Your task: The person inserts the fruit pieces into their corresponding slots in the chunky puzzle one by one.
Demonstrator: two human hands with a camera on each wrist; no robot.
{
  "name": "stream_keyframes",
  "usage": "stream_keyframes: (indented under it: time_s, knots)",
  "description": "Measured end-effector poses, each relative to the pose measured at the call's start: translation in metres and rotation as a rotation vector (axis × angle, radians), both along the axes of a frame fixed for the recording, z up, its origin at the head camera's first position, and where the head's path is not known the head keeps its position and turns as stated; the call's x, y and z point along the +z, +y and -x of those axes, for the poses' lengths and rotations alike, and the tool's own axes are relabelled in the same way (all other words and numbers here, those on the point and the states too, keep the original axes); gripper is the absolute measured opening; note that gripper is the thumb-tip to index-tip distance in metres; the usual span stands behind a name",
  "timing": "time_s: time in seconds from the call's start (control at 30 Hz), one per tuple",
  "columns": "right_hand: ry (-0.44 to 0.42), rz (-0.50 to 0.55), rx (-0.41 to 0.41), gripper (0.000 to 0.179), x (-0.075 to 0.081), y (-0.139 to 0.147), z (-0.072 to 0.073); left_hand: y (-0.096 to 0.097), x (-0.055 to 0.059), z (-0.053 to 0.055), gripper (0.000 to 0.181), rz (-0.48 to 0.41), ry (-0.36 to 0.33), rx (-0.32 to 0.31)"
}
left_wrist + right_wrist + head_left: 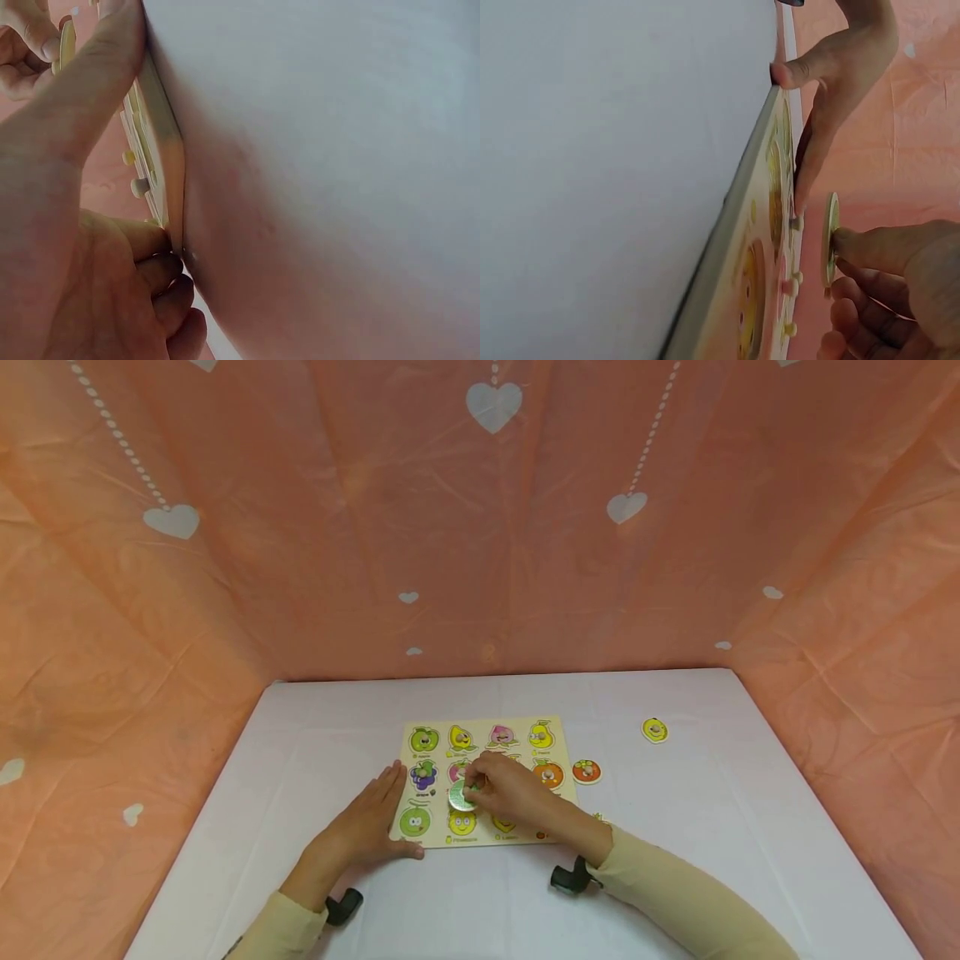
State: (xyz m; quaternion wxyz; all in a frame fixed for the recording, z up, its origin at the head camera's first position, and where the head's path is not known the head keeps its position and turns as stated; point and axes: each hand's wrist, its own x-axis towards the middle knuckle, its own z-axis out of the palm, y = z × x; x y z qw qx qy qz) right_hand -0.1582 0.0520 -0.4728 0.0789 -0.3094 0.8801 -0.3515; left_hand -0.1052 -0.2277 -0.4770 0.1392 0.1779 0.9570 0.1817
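Note:
A cream wooden fruit puzzle board [442,755] lies on the white table, with knobbed fruit pieces in several of its spaces. My right hand [510,789] pinches a round green puzzle piece [461,796] above the board's middle-left part. That piece [830,238] is tilted on edge and apart from the board in the right wrist view. My left hand [369,817] rests against the board's near left corner, fingers extended along the left edge and thumb at the front edge. The right hand and forearm cover part of the board's middle and lower right.
A red-orange fruit piece [587,772] lies just right of the board. Farther back on the right is a yellow smiling piece [655,731]. Another piece [600,817] shows partly behind the right forearm. Pink-orange cloth [495,543] with hearts hangs around the white table [712,793].

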Motion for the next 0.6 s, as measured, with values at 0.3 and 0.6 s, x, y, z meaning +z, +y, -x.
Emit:
stream_keyframes:
  time_s: [0.3,0.6]
  knots:
    - [-0.048,0.015,0.033,0.010,-0.005,-0.016,-0.002,0.000,0.000,0.000,0.134,-0.005,-0.010,0.004]
    - [0.027,-0.017,0.096,0.010,-0.008,-0.033,-0.002,0.000,0.001,0.000,0.133,-0.004,-0.006,0.002]
